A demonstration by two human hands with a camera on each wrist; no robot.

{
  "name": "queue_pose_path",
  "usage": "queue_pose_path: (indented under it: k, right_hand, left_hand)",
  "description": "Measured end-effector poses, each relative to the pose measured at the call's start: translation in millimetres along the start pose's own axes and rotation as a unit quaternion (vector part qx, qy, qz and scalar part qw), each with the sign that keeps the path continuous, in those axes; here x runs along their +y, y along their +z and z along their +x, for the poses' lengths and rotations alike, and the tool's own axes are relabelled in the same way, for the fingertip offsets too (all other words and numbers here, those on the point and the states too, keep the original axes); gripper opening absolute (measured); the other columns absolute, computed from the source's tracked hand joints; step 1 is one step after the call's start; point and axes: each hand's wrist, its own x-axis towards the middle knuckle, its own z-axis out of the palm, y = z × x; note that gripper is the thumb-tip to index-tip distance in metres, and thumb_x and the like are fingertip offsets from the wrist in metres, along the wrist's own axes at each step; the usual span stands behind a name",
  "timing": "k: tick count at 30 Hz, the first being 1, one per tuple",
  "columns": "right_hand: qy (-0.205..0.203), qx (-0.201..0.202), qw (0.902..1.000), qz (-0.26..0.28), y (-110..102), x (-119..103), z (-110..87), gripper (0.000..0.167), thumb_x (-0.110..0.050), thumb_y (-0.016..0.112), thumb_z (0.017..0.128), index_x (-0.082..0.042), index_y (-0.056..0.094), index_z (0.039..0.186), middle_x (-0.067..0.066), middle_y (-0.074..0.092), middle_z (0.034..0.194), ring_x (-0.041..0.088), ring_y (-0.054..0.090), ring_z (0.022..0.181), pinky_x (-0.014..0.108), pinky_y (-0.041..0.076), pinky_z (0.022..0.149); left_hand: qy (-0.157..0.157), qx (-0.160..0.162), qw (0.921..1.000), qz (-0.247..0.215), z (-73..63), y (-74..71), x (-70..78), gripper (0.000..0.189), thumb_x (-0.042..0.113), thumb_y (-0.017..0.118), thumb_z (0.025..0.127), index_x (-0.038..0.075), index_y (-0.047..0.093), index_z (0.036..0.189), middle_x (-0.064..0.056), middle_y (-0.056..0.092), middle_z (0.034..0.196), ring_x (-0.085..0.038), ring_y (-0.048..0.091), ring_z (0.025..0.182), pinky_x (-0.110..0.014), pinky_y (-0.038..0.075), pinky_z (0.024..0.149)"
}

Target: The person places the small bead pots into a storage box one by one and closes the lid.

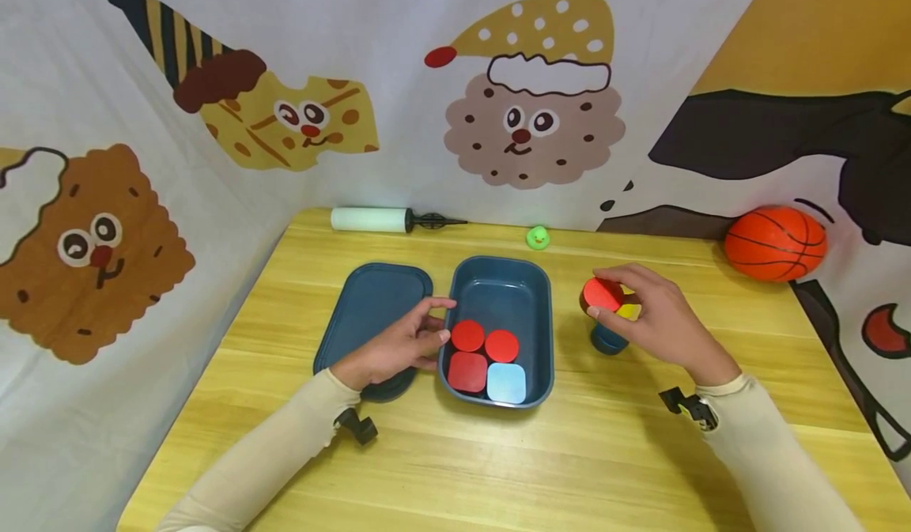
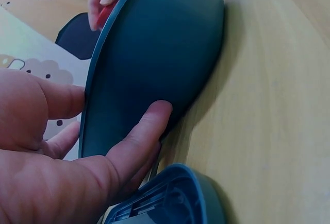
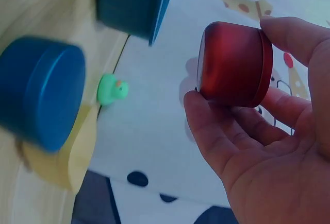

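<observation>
A dark blue rectangular box (image 1: 501, 271) stands mid-table, with two red round tins (image 1: 467, 336), a red square tin (image 1: 467, 372) and a light blue square tin (image 1: 506, 383) in its near half. My left hand (image 1: 402, 342) touches the left side of the box, fingertips at the rim and one finger laid along the outer wall (image 2: 139, 54). To the right of the box, my right hand (image 1: 658, 311) pinches a red round tin (image 3: 234, 64) between thumb and fingers, raised above the table. Below it stand a blue round tin (image 3: 51, 90) and a yellow round piece (image 3: 77, 152), partly hidden.
The matching dark blue lid (image 1: 377, 303) lies left of the box, partly under the left forearm. Along the back edge are a white hand pump (image 1: 370, 220) and a green toy duck (image 1: 538, 237). An orange basketball (image 1: 776, 243) sits at the back right.
</observation>
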Motion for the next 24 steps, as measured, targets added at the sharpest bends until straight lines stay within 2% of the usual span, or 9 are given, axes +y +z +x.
queue_pose_path:
  k: [5,12,18,24]
  right_hand:
    - [-0.018,-0.006,0.9995,0.027,11,-9,15.4,0.054,-0.027,0.087,0.09,-0.006,0.069,0.135,0.009,0.07,0.128,0.022,0.067,0.102,0.049,0.065,0.081]
    - [-0.046,-0.019,0.9964,0.068,29,-21,37.5,0.05,-0.023,0.088,0.089,-0.005,0.07,0.132,0.008,0.071,0.124,0.021,0.067,0.099,0.044,0.065,0.079]
    - [-0.059,-0.039,0.9924,0.1,45,-33,53.6,0.053,-0.023,0.089,0.089,-0.004,0.069,0.134,0.007,0.071,0.126,0.02,0.068,0.1,0.045,0.065,0.083]
    - [-0.066,-0.066,0.9902,0.104,62,-46,66.6,0.058,-0.027,0.089,0.089,-0.005,0.067,0.138,0.009,0.071,0.129,0.021,0.067,0.101,0.046,0.064,0.085]
  left_hand:
    - [0.0,0.001,1.0,0.003,-0.8,-0.2,0.0,0.058,0.021,0.054,0.113,0.024,0.027,0.164,-0.023,0.045,0.148,-0.023,0.063,0.119,-0.051,0.06,0.097]
    - [-0.002,0.003,1.0,0.0,-1.1,0.2,-0.9,0.055,0.021,0.054,0.113,0.028,0.029,0.162,-0.023,0.044,0.148,-0.024,0.062,0.119,-0.05,0.061,0.096]
    - [-0.002,0.004,1.0,-0.001,-2.4,-0.8,-0.3,0.055,0.02,0.054,0.113,0.029,0.03,0.161,-0.022,0.045,0.147,-0.024,0.062,0.118,-0.049,0.061,0.096]
    - [-0.006,0.004,1.0,-0.003,-1.6,-0.4,2.6,0.055,0.021,0.053,0.113,0.028,0.03,0.162,-0.022,0.046,0.148,-0.025,0.063,0.121,-0.049,0.061,0.095]
